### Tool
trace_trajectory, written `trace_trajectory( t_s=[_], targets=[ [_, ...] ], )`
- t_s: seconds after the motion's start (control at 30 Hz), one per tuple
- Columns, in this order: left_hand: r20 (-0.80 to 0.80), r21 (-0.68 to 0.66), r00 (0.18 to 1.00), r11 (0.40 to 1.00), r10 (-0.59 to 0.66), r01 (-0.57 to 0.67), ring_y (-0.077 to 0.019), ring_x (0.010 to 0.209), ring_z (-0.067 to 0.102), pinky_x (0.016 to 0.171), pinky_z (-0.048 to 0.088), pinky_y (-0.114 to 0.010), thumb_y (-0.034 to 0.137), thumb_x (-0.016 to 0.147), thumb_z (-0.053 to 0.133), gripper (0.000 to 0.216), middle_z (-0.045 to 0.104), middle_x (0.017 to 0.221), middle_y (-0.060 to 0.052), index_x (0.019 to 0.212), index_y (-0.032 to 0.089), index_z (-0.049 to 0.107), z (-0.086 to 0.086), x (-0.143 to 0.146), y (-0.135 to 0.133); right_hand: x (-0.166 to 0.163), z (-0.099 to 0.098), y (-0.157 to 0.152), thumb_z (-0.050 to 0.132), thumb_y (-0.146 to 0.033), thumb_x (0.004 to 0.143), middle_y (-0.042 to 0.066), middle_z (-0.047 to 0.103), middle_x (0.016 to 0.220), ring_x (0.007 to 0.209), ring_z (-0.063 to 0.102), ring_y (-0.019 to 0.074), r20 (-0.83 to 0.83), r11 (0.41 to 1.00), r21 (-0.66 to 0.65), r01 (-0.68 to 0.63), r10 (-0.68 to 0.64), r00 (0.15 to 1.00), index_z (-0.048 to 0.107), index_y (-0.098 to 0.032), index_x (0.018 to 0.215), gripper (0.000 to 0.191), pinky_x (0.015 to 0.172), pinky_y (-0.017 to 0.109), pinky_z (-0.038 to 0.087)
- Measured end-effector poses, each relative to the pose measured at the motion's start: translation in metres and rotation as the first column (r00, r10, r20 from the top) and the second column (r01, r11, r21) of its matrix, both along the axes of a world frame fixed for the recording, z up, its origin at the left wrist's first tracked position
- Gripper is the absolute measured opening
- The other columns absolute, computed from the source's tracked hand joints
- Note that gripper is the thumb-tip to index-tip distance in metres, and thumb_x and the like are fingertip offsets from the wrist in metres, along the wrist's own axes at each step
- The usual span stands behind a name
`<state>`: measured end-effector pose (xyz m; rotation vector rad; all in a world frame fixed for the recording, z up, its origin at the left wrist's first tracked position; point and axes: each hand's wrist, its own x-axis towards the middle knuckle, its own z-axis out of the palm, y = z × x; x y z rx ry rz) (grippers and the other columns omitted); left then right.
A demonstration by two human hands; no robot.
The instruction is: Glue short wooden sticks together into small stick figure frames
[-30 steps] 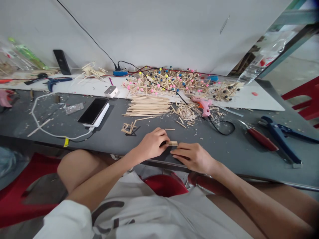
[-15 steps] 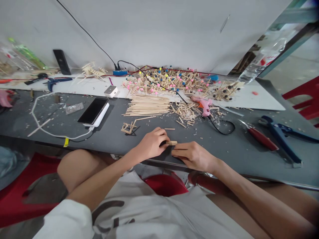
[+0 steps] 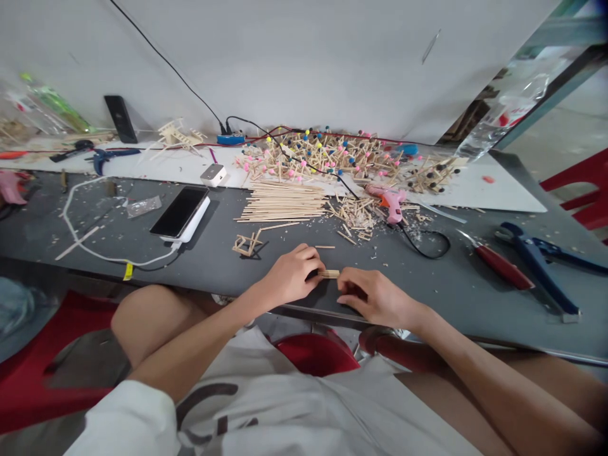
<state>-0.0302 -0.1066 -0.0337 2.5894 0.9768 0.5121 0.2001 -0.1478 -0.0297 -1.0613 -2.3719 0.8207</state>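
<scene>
Left hand (image 3: 291, 273): fingertips closed on one end of a short bundle of wooden sticks (image 3: 329, 274) at the table's near edge. Right hand (image 3: 373, 296): loosely curled beside the free end, thumb and forefinger slightly parted, nothing visibly held; contact cannot be told. Good practice would likely be a light, steady pinch, keeping ends flush. Red print on the plastic bottle (image 3: 510, 115) and dark shirt (image 3: 285, 411) lettering are unreadable.

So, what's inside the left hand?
The left hand grips a small bundle of wooden sticks; one end juts out. The hand covers the rest, so their full length is hidden.
</scene>
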Motion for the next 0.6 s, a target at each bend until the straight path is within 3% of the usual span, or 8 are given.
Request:
trace_trajectory(
  t_s=[0.13,0.27,0.37,0.43,0.5,0.6],
  targets=[
    [0.007,-0.003,1.0,1.0,-0.013,0.013,-0.0208,0.101,0.057,0.086,0.052,-0.032,0.019,0.089,0.059,0.011,0.063,0.098,-0.007,0.095,0.019,0.069,0.001,-0.001,0.0,0.014,0.002,0.011,0.067,-0.035,0.086,-0.002,0.063,0.064,0.056,0.056,0.0121,-0.028,0.965,0.026,0.26,-0.259,0.965,0.058,-0.02,0.076,0.02,0.054,0.023,0.042],
    [0.015,-0.005,1.0,1.0,-0.016,0.016,-0.0207,0.102,0.056,0.086,0.051,-0.032,0.019,0.09,0.059,0.012,0.063,0.098,-0.006,0.096,0.02,0.069,-0.001,-0.002,-0.001,0.037,0.001,0.03,0.062,-0.032,0.089,-0.001,0.068,0.061,0.051,0.062,0.0136,-0.028,0.879,0.094,0.467,-0.467,0.884,0.068,-0.021,0.081,0.015,0.057,0.024,0.047],
    [0.027,-0.005,1.0,1.0,-0.015,0.015,-0.0203,0.101,0.056,0.086,0.051,-0.032,0.019,0.09,0.059,0.011,0.063,0.098,-0.006,0.096,0.02,0.068,-0.002,-0.002,-0.001,0.047,-0.001,0.039,0.049,-0.03,0.095,0.005,0.076,0.086,0.053,0.065,0.0151,-0.092,0.802,0.195,0.564,-0.558,0.825,0.07,-0.02,0.105,0.025,0.061,0.028,0.052],
    [0.029,-0.004,1.0,1.0,-0.012,0.012,-0.0202,0.1,0.056,0.085,0.051,-0.032,0.019,0.089,0.059,0.011,0.063,0.098,-0.006,0.095,0.019,0.068,-0.002,-0.002,-0.001,0.045,-0.002,0.039,0.044,-0.028,0.097,0.01,0.074,0.11,0.056,0.065,0.0153,-0.13,0.767,0.272,0.581,-0.569,0.812,0.062,-0.02,0.125,0.034,0.064,0.031,0.053],
    [0.028,-0.005,1.0,1.0,-0.013,0.013,-0.0203,0.099,0.056,0.085,0.051,-0.033,0.019,0.089,0.059,0.01,0.063,0.097,-0.006,0.094,0.019,0.068,-0.002,-0.002,0.0,0.038,-0.003,0.035,0.045,-0.026,0.097,0.011,0.07,0.12,0.063,0.066,0.0162,-0.112,0.789,0.319,0.525,-0.519,0.847,0.057,-0.02,0.132,0.037,0.068,0.032,0.053],
    [0.016,-0.013,1.0,1.0,-0.02,0.02,-0.0206,0.1,0.056,0.086,0.051,-0.033,0.019,0.089,0.06,0.009,0.063,0.097,-0.006,0.094,0.019,0.068,0.0,-0.003,0.001,0.023,-0.007,0.024,0.056,-0.026,0.092,0.008,0.072,0.112,0.065,0.063,0.0157,-0.038,0.896,0.255,0.363,-0.366,0.93,0.06,-0.021,0.124,0.033,0.069,0.03,0.052]
  ],
)
